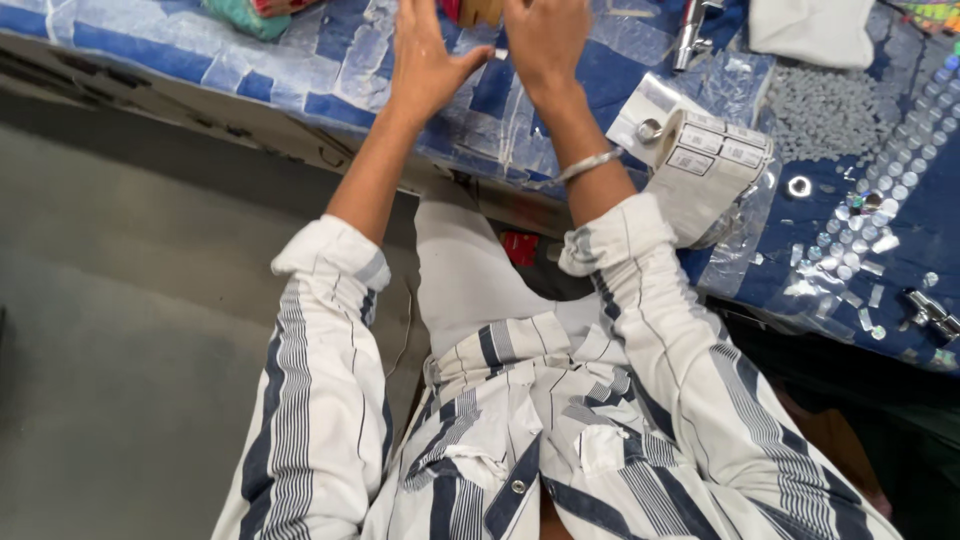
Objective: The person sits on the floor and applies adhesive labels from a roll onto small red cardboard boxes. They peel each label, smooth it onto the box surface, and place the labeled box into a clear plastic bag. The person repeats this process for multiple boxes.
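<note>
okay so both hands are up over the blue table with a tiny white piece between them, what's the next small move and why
Probably press the small white piece down onto the item at the top edge. The left hand has its thumb stretched toward the piece, and the right hand is beside it, so both seem to be positioning it. The label roll lies near the right forearm. What the hands work on is cut off by the frame.

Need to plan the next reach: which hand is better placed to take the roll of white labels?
Right, probably. The right hand is on the same side as the label roll, which lies just beside that forearm. The left hand would have to cross over the right arm.
</note>
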